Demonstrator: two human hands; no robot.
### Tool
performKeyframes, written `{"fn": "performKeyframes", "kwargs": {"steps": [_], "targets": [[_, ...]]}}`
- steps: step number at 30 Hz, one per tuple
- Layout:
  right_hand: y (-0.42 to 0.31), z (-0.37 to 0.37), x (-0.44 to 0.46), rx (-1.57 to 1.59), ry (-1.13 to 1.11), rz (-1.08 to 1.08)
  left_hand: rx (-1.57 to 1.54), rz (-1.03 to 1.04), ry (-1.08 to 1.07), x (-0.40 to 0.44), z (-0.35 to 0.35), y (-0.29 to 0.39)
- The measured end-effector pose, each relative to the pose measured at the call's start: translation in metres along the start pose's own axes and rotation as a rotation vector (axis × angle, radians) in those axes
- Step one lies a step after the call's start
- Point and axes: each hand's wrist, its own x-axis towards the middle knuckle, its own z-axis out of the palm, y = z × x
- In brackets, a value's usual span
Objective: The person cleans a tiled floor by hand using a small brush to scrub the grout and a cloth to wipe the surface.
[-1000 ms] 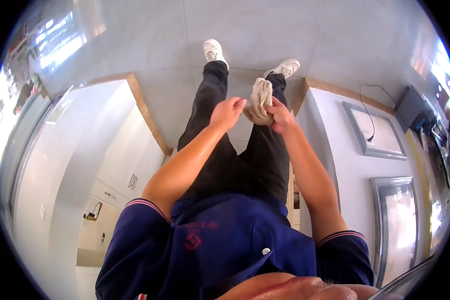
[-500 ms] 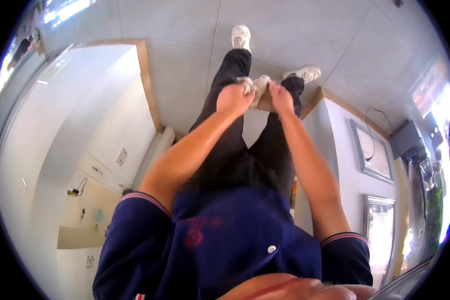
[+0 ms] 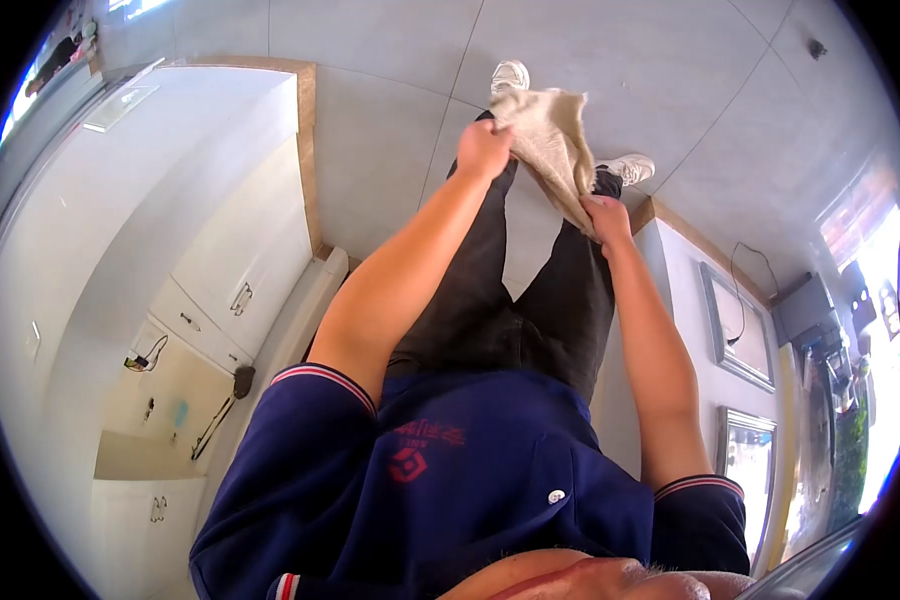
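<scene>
A beige cloth (image 3: 550,130) hangs spread out between my two hands, in front of my legs and above the floor. My left hand (image 3: 485,149) is closed on the cloth's left edge. Lower and to the right, my right hand (image 3: 607,216) pinches the opposite corner, where the fabric narrows into folds. The far edge of the cloth is loose and slightly curled. Part of my left shoe (image 3: 510,76) shows behind it, and my right shoe (image 3: 630,168) is just right of it.
Grey tiles (image 3: 370,130) cover the floor. White cabinets (image 3: 240,230) with metal handles stand on the left. To the right is a white unit with framed panels (image 3: 738,325), a dangling cable (image 3: 735,285) and a dark grey box (image 3: 805,305). A small dark object (image 3: 817,49) lies on the floor.
The cloth was bunched between my hands and is now opened out. My left hand has moved up and my right hand down and rightward, so they are farther apart.
</scene>
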Motion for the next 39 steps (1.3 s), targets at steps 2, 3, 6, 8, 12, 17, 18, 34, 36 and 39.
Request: {"fn": "performKeyframes", "kwargs": {"steps": [2, 3, 6, 8, 12, 17, 18, 34, 36, 39], "targets": [[0.01, 0.01, 0.015, 0.219, -0.023, -0.01, -0.001, -0.063, 0.079, 0.006, -0.007, 0.007], [0.004, 0.013, 0.018, 0.316, 0.086, -0.081, 0.068, 0.057, 0.125, -0.002, -0.012, 0.014], [-0.027, 0.028, -0.003, 0.282, 0.258, -0.238, 0.219, 0.255, 0.205, -0.027, -0.023, 0.01], [-0.059, 0.022, -0.028, -0.165, 0.189, -0.29, 0.224, 0.204, 0.188, -0.014, -0.011, -0.021], [-0.138, -0.006, -0.11, -0.107, 0.48, -0.738, -0.013, 0.459, 0.137, -0.054, -0.037, 0.027], [-0.106, 0.019, -0.071, 0.019, 0.35, -0.478, 0.202, 0.202, -0.067, -0.048, -0.03, 0.032], [-0.111, 0.019, -0.071, 0.135, 0.293, -0.443, 0.12, 0.337, -0.055, -0.054, -0.029, 0.036], [-0.131, 0.087, -0.138, 0.041, 0.031, -0.734, -0.385, -0.152, -0.426, -0.018, -0.052, -0.019], [-0.141, 0.091, -0.139, 0.055, 0.011, -0.753, -0.619, -0.296, -0.516, -0.026, -0.05, -0.017], [-0.146, 0.103, -0.137, 0.048, 0.023, -0.793, -0.904, -0.299, -0.589, -0.031, -0.052, -0.011]]}}
